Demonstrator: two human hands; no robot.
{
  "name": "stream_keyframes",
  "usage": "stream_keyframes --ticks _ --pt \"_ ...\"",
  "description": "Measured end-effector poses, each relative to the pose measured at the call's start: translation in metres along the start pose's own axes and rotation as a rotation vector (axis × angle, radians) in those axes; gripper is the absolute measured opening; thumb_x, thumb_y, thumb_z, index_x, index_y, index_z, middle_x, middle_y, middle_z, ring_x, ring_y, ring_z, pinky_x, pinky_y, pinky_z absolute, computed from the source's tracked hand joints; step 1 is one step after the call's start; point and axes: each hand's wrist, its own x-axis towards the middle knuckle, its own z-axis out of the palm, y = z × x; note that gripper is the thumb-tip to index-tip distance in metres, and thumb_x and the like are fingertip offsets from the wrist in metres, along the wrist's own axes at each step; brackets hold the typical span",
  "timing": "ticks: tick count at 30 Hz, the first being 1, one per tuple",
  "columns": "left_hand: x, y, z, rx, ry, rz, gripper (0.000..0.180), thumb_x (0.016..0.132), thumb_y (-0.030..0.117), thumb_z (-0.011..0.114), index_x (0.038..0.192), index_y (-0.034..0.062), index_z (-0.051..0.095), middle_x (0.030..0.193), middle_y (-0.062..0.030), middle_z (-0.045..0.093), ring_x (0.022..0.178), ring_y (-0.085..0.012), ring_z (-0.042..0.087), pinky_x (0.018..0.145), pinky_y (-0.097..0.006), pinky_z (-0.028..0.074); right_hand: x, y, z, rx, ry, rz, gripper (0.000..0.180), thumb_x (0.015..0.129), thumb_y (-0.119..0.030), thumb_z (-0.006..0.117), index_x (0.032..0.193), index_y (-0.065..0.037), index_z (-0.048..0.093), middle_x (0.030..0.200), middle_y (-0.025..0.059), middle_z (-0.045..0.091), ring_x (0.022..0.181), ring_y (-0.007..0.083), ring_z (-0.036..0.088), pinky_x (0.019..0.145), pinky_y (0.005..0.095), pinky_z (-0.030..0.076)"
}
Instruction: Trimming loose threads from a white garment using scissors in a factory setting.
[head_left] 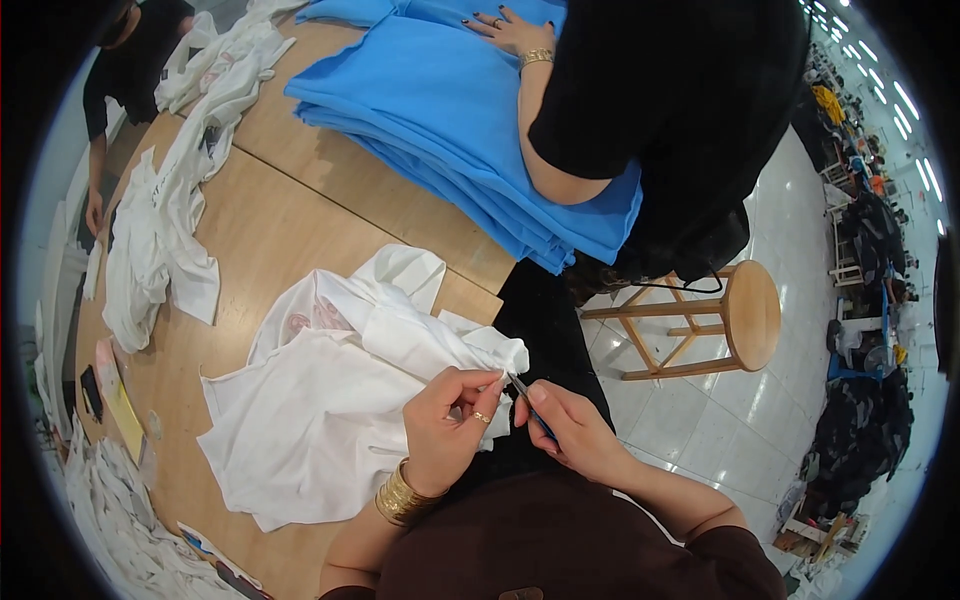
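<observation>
Left hand (447, 425): closed, pinching edge of white garment (330, 400), which lies crumpled on wooden table (270, 230) just in front of person. Right hand (570, 430): closed on small snips (528, 405), tip touching cloth by left fingertips. Blue fabric stack (440, 110) at far edge, co-worker's hand (510, 30) on it. Wooden stool (745, 315) to right, on floor.
</observation>
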Motion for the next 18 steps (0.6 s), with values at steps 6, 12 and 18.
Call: stream_keyframes --ticks 6,12,18 --pt "-0.001 0.004 0.002 0.216 0.014 0.198 0.012 0.079 -0.002 0.066 0.09 0.0007 0.066 0.067 -0.004 0.054 0.053 -0.0095 0.052 0.048 -0.022 0.04 -0.001 0.0 -0.002 0.009 -0.003 0.016 0.036 0.101 -0.033 0.033 0.085 -0.006 0.05 0.055 -0.0024 0.039 0.048 0.0045 0.034 0.046 0.0201 0.029" --pt "-0.001 -0.003 0.004 0.349 -0.019 0.332 0.012 0.079 -0.002 0.066 0.09 0.0018 0.065 0.068 -0.0048 0.054 0.053 -0.0119 0.052 0.048 -0.024 0.041 0.004 0.006 -0.004 0.1 -0.003 0.08 0.035 0.101 -0.033 0.034 0.084 -0.006 0.05 0.053 -0.0032 0.039 0.044 0.0044 0.032 0.042 0.0204 0.028" --pt "-0.004 -0.001 0.008 0.168 -0.018 0.128 0.009 0.081 0.002 0.066 0.089 0.0036 0.065 0.069 -0.0052 0.055 0.054 -0.0131 0.054 0.049 -0.024 0.041 0.01 0.009 -0.009 0.156 0.146 -0.082 0.033 0.1 -0.035 0.037 0.09 -0.007 0.05 0.055 -0.0046 0.039 0.039 0.0019 0.028 0.035 0.0178 0.022"
